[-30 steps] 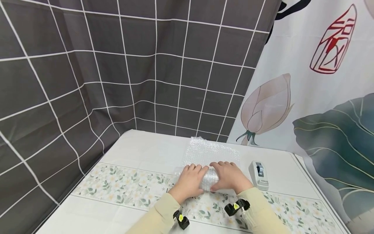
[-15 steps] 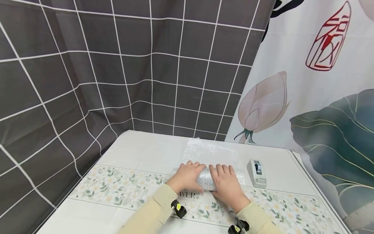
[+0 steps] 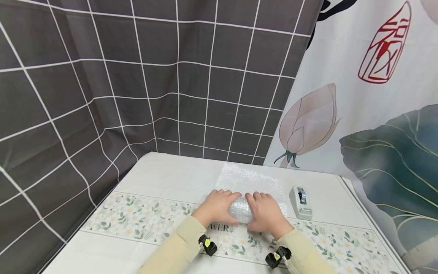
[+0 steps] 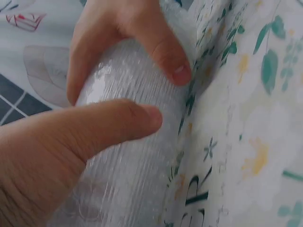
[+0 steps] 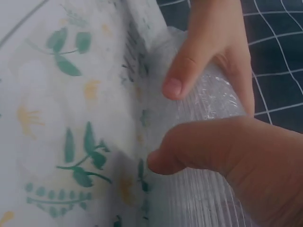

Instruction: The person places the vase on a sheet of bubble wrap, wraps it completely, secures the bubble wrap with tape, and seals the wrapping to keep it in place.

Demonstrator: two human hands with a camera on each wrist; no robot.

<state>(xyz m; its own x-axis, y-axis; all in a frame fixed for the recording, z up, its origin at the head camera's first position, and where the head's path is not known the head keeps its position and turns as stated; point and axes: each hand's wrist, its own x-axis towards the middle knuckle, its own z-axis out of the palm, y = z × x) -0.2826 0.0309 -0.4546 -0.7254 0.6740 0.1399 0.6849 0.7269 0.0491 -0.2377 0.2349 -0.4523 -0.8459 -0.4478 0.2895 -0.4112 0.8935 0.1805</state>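
A roll of clear bubble wrap [image 3: 240,210] lies crosswise on the table, its surface finely ribbed in both wrist views. Whether something is inside it I cannot tell. My left hand [image 3: 218,207] grips the left part, with the thumb [image 4: 125,120] on the near side and the fingers over the top. On the right part my right hand [image 3: 268,215] holds on in the same way, its thumb [image 5: 189,146] lying along the near side. Beyond the hands, a flat unrolled stretch of bubble wrap [image 3: 251,179] reaches toward the back edge.
A white tape dispenser [image 3: 301,203] stands right of the wrap. The white table [image 3: 171,171] carries a floral printed band [image 3: 137,217] with lettering near the hands. A dark checked curtain [image 3: 191,83] and a white flowered curtain [image 3: 342,45] hang behind.
The right hand has shifted on the roll, its fingers stretching forward half a second ago and now bent over it. Lettering by the left hand has come into sight. The head view has shifted slightly.
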